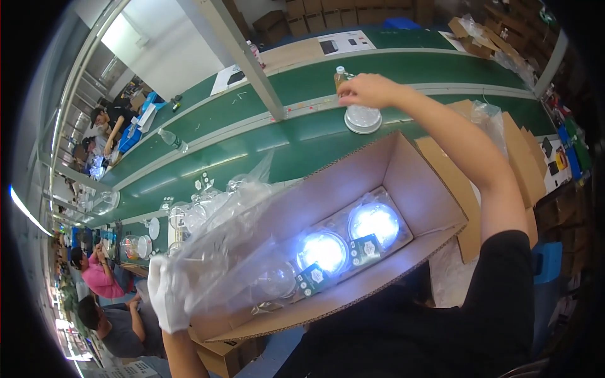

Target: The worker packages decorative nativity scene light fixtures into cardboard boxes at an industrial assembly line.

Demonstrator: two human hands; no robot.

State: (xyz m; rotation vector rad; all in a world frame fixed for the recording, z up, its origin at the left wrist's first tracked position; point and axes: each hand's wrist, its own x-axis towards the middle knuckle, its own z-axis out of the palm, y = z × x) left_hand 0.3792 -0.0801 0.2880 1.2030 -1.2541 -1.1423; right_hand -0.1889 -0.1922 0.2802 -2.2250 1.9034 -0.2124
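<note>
1. Upper middle of the frame: the person's right hand (367,90) reaches out over the green conveyor belt (302,142), fingers curled down onto the top of a clear domed lamp (363,118) that stands on the belt. Whether they already grip it or only touch it, I cannot tell.
2. Lower left: the left hand (165,291), in a white glove, is closed on a bunch of clear plastic bag (230,236) at the near end of the open cardboard box (403,183).
3. Inside the box, right of centre, two domed lamps (348,236) glow white, each with a small dark tag.
4. The step looks like moving lamps between belt and box; which way, I cannot say.
5. Next calls for a firm grip on the smooth dome and the bag held clear of the box opening.
</note>
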